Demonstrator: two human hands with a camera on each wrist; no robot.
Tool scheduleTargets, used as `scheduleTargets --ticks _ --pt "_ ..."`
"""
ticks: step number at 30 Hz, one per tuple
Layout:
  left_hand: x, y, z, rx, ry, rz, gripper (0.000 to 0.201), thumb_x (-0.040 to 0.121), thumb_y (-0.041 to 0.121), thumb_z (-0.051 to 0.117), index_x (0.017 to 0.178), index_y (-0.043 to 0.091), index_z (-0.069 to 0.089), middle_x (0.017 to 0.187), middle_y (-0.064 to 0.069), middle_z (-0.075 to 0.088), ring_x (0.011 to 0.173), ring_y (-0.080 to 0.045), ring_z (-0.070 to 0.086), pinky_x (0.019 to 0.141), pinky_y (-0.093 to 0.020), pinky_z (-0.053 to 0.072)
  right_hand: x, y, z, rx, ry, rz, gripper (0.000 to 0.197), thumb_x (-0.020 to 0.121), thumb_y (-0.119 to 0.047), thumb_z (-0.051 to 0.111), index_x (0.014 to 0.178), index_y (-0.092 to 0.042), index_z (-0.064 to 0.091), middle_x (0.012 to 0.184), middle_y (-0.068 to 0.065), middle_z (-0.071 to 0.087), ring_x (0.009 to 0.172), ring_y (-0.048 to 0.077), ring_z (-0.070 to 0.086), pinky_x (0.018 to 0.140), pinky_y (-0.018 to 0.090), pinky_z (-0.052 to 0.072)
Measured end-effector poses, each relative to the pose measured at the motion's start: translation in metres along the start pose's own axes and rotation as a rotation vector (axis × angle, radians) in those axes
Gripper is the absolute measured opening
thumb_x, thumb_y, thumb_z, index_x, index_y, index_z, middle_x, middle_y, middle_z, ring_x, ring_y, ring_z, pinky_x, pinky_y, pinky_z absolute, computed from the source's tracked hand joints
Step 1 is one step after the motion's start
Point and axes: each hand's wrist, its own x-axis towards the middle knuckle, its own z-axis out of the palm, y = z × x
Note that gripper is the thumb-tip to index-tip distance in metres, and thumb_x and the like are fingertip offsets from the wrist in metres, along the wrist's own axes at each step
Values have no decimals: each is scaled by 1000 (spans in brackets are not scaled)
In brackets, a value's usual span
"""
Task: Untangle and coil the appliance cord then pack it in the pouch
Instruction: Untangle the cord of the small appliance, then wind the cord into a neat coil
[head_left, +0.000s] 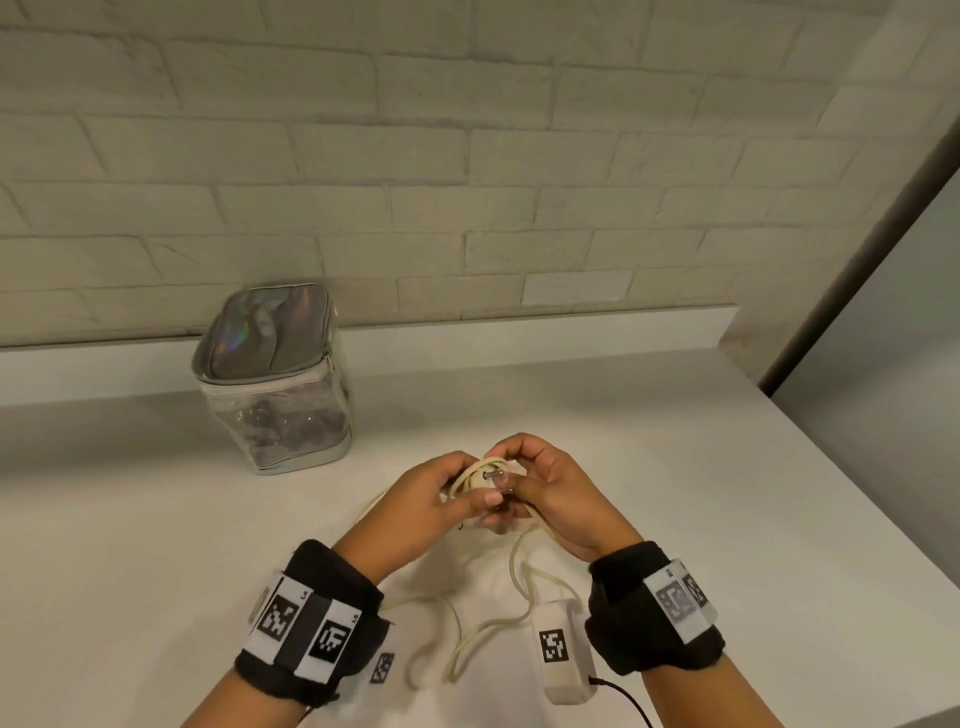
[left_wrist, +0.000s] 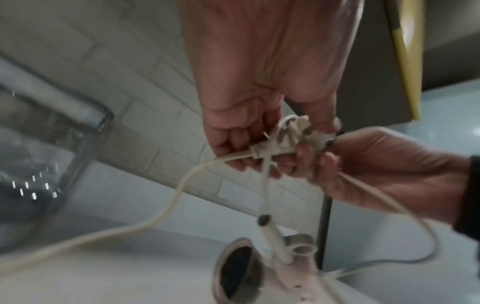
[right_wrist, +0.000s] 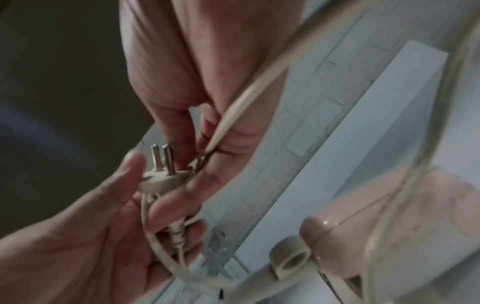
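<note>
A cream two-pin plug (head_left: 484, 477) is held up above the white table between both hands. My left hand (head_left: 475, 496) grips the plug body (right_wrist: 166, 178), fingers curled round it and its strain relief. My right hand (head_left: 511, 475) pinches a strand of the cream cord (right_wrist: 228, 121) just beside the plug. A loop of cord wraps the plug (left_wrist: 288, 135). The rest of the cord (head_left: 483, 629) lies in loose crossing loops on the table under my wrists. A pale appliance body (right_wrist: 389, 216) shows only in the wrist views. The pouch (head_left: 280, 374), clear-walled with a shiny silver lid, stands zipped at the back left.
The white table (head_left: 701, 467) ends in a slanting edge on the right. A raised ledge (head_left: 519, 332) and a brick wall close the back. A thin black cable (head_left: 623, 696) runs off a white tagged box (head_left: 561, 644) by my right wrist.
</note>
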Motion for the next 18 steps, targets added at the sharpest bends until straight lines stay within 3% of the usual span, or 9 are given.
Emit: scheduleTargets --ticks 2,4,6,8,10,12,13,15,18 --pt "5 -3 -2 29 26 -21 36 70 57 59 86 25 61 78 4 63 68 -2 55 66 -22 43 -4 -4 -3 79 -70 54 19 91 -7 49 109 -8 55 101 11 66 80 29 69 75 39 56" --pt "7 -2 -4 49 43 -31 26 77 43 65 98 30 59 83 8 63 72 -1 57 67 -17 43 -6 -8 -7 81 -140 98 31 86 -12 54 117 -8 53 102 14 68 86 34 68 78 40 56" --pt "6 -6 -2 135 28 -50 42 77 37 67 116 33 52 90 9 56 80 -7 57 72 -21 44 -8 -10 -5 -164 -89 73 35 81 -10 66 114 -10 54 99 13 68 77 28 67 61 27 56" --pt "6 -8 0 257 79 -56 47 74 40 69 117 37 50 94 8 50 88 -12 55 79 -26 44 -7 -10 0 -347 21 -7 23 78 -5 69 99 -8 58 78 -5 68 52 8 58 45 15 42" --pt "5 -11 -4 288 171 -42 46 70 39 73 111 36 52 100 5 51 94 -12 54 83 -30 43 -6 -11 0 -374 68 -62 11 79 -2 67 86 -6 60 56 -15 62 37 -1 46 42 9 34" --pt "5 -14 -18 192 189 -86 55 64 35 78 111 33 50 109 5 54 102 -12 54 87 -27 44 -7 -17 -6 -395 121 -68 13 79 1 66 82 -9 60 49 -21 59 34 -1 43 42 9 32" --pt "3 -15 -29 121 165 -144 64 62 31 81 116 29 46 115 6 52 107 -12 51 88 -24 41 -7 -20 -12 -401 158 -68 14 79 2 65 83 -11 60 52 -21 59 34 -1 42 43 11 33" --pt "-1 -19 -50 26 176 -229 80 63 23 81 129 22 36 123 3 46 114 -13 44 93 -24 35 -7 -20 -27 -424 247 -83 22 81 0 64 88 -20 62 76 -16 58 41 0 40 46 18 34" --pt "-11 -27 -84 70 398 -237 70 78 14 69 136 14 30 129 -7 45 114 -19 44 94 -30 34 -6 -17 -43 -533 405 -124 29 80 -5 66 90 -31 62 92 -3 54 50 6 46 50 16 40"
